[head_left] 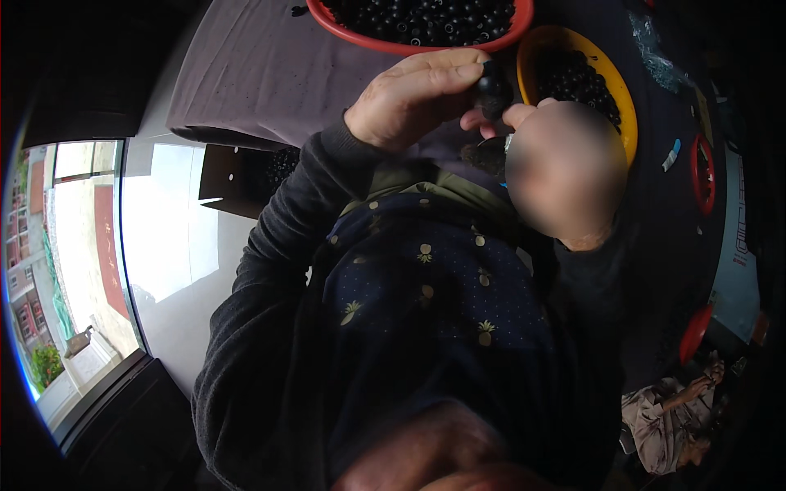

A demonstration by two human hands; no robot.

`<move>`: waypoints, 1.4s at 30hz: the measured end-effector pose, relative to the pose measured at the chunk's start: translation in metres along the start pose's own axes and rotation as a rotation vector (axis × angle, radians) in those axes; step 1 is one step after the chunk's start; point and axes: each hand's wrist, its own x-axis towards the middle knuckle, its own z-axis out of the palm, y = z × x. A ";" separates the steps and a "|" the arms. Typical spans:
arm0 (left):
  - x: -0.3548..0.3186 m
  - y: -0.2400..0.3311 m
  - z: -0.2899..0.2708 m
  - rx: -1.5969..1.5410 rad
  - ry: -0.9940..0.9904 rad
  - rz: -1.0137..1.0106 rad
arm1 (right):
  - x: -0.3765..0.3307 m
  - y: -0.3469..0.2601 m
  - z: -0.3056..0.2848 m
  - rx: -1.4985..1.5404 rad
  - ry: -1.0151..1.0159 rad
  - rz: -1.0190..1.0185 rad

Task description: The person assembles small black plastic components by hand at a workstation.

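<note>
My left hand (426,88) is closed in front of me, thumb and fingers pinching a small black rounded part (494,88). The part looks glossy at its top end; its exact kind is not plain. From the right, my right hand (565,168) meets it, with bent fingertips against the part's lower side. Most of that hand is blurred in the picture, so the rest of its fingers cannot be made out. A dark lump (485,157) shows just below the fingers, partly hidden by the right hand.
Beyond my hands, a red basin (360,38) holds many small black parts. Beside it, a yellow basin (629,123) holds more. A dark cloth (254,74) covers the table. Clear plastic (657,57) and a red ring-shaped thing (702,173) lie right. A cardboard box (229,182) stands left; another person (667,421) is lower right.
</note>
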 end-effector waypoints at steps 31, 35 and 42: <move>0.039 -0.039 0.049 0.107 -0.027 -0.081 | -0.065 0.020 -0.003 0.072 0.342 0.497; 0.037 -0.038 0.046 0.095 -0.055 -0.079 | -0.064 0.016 -0.007 0.106 0.282 0.506; 0.033 -0.036 0.052 0.017 0.000 -0.098 | -0.065 0.011 -0.003 0.109 0.250 0.452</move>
